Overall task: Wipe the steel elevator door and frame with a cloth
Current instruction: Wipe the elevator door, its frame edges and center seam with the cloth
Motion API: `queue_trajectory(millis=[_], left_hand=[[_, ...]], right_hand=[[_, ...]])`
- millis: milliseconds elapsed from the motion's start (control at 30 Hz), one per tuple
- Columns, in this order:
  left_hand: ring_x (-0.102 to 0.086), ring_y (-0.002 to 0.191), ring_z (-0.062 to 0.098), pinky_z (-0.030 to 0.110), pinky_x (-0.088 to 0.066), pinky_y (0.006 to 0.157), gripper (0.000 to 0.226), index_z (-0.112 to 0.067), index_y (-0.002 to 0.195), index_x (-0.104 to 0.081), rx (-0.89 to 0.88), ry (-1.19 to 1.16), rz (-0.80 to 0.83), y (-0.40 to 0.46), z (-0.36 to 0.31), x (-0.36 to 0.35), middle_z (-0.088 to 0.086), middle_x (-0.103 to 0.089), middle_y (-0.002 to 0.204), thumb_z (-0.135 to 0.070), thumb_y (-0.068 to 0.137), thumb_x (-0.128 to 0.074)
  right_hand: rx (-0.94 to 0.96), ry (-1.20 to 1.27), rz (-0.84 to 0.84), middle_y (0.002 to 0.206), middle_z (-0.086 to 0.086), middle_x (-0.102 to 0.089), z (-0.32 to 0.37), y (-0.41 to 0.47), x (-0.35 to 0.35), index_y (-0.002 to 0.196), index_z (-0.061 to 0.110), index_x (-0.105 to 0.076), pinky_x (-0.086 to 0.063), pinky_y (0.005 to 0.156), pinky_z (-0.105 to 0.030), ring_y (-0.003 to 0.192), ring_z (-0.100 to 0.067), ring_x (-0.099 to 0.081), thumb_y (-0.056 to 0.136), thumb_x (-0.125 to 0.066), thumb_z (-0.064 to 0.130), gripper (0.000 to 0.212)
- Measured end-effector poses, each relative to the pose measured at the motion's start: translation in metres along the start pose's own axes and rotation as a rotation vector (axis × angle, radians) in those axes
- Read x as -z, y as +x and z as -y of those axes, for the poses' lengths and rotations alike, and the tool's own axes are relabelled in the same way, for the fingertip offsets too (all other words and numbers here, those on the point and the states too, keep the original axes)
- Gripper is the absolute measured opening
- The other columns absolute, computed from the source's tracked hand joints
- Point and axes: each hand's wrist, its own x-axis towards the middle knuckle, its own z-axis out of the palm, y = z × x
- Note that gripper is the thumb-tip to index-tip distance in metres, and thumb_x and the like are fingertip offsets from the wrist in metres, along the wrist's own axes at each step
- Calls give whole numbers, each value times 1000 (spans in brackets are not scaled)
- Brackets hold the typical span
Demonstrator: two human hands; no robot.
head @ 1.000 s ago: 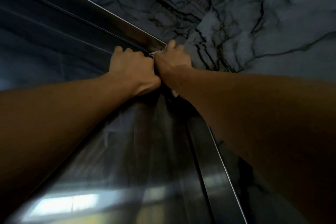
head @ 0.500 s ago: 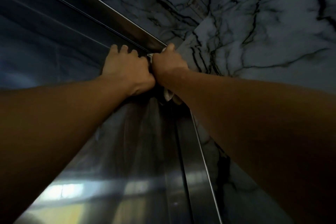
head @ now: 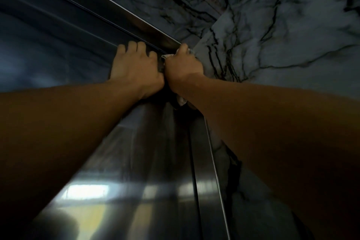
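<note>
Both arms reach up to the top right corner of the steel elevator door (head: 148, 158). My right hand (head: 183, 70) is closed on a pale cloth (head: 181, 100), pressing it into the corner where the steel frame (head: 204, 163) meets the top bar (head: 116, 11); bits of cloth show above and below the fist. My left hand (head: 134, 68) rests against the door right beside the right hand, fingers curled toward the top edge. Whether it also grips the cloth is hidden.
White marble wall (head: 282, 35) with dark veins runs to the right of the frame and above the top bar. The door reflects a bright window lower down. My forearms cover much of the lower view.
The hands stay in the top corner, shifted slightly up and left in view. More of the door's lower part and the frame's right edge now shows as the head turned.
</note>
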Motion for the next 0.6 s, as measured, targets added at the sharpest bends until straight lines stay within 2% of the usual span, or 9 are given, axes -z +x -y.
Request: queue_trajectory(millis=[267, 433, 500, 600], left_hand=[[-43, 121, 41, 54, -33, 105, 67, -4, 121, -55, 15, -10, 20, -11, 0, 5, 28, -48, 127, -51, 83, -24], [-37, 132, 42, 62, -19, 115, 62, -7, 133, -50, -41, -57, 114, -20, 2, 8, 25, -43, 140, -50, 91, -32], [-39, 131, 43, 63, -23, 114, 63, -7, 133, -51, -58, -35, 155, -20, 3, 15, 25, -45, 138, -50, 91, -33], [-48, 119, 42, 60, -38, 104, 59, -7, 124, -59, -37, -41, 219, -17, 3, 35, 25, -52, 125, -49, 89, -37]], right_hand=[[25, 10, 52, 141, -18, -28, 2, -17, 9, 136, 10, -48, -43, 96, -41, 120, -34, -49, 102, -38, 17, 37], [8, 59, 120, 145, -18, -24, 1, -31, 18, 139, 9, -43, -43, 95, -38, 119, -30, -49, 100, -43, 19, 40], [-3, 81, 148, 146, -16, -24, 1, -38, 22, 140, 11, -42, -42, 96, -37, 120, -29, -48, 100, -46, 20, 42], [-1, 96, 212, 144, -15, -25, 3, -43, 28, 139, 13, -44, -42, 98, -38, 121, -29, -46, 99, -48, 20, 41]])
